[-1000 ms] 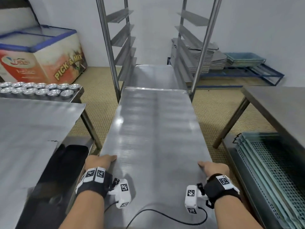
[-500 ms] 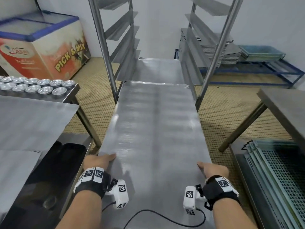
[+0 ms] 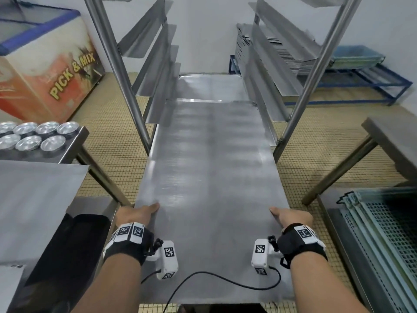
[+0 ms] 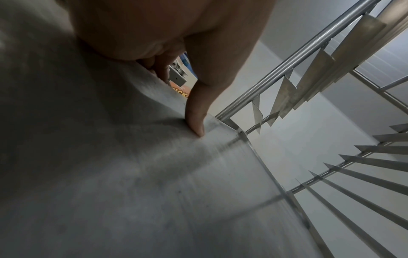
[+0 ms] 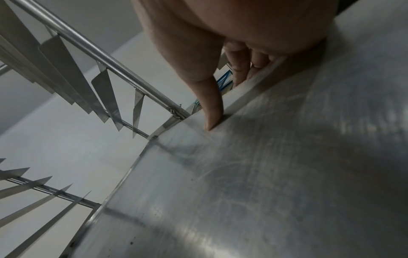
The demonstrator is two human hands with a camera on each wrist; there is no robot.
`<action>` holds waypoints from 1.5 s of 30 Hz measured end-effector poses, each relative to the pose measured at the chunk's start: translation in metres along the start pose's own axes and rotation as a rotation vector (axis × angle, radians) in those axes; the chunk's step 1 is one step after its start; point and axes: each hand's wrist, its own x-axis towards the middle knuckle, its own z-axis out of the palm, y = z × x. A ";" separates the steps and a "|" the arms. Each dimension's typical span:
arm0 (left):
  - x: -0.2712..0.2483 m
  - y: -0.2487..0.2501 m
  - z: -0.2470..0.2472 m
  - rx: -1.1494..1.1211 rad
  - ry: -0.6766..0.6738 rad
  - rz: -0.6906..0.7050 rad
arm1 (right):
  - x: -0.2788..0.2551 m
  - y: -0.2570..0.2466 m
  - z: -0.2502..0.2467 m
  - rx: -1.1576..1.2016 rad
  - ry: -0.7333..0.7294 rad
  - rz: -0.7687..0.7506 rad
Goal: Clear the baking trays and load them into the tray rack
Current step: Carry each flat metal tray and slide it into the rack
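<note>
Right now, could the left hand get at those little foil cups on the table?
Probably not as things stand: the left hand grips the tray edge, sharing its weight with the right hand. The cups sit unobstructed, off to the left.

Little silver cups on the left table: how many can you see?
7. A back row of four. A front row of three. More may lie beyond the picture's left edge.
</note>
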 end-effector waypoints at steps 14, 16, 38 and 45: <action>0.065 0.085 0.066 0.068 0.034 -0.084 | 0.074 -0.099 0.062 -0.047 -0.042 -0.005; 0.075 0.093 0.076 0.048 0.033 -0.090 | 0.089 -0.110 0.070 -0.103 -0.081 -0.021; 0.110 0.171 0.115 0.291 0.021 0.040 | 0.124 -0.177 0.119 -0.500 -0.090 -0.167; 0.070 0.153 0.111 1.068 -0.144 0.522 | 0.098 -0.141 0.095 -0.961 -0.167 -0.461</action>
